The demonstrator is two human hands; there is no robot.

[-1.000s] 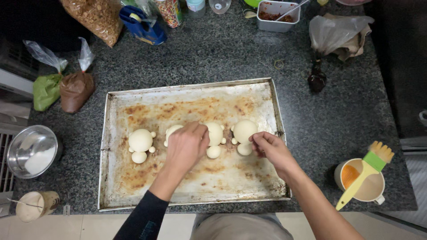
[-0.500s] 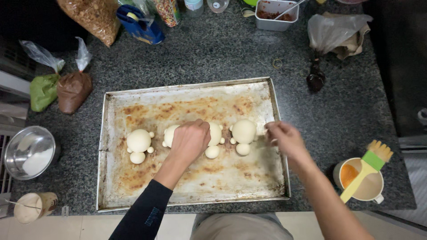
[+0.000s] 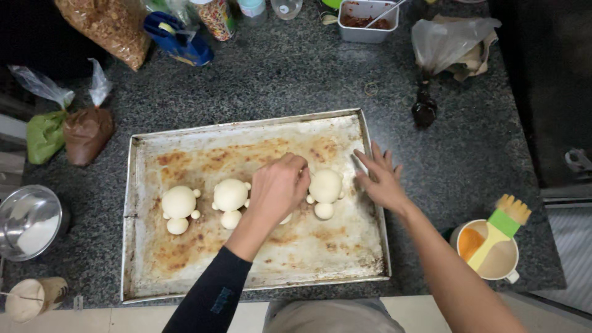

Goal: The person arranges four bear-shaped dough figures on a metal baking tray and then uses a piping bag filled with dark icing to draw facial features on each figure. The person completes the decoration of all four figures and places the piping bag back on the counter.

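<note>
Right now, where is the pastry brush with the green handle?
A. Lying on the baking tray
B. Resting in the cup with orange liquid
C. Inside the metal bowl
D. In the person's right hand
B. The pastry brush rests in the cup to the right of the baking tray, bristles up, untouched by the right hand.

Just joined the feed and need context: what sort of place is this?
Most likely a home kitchen. A speckled dark stone counter holds a worn baking tray with shaped dough pieces, and a cup with a pastry brush stands beside it. The left hand works the dough.
</note>
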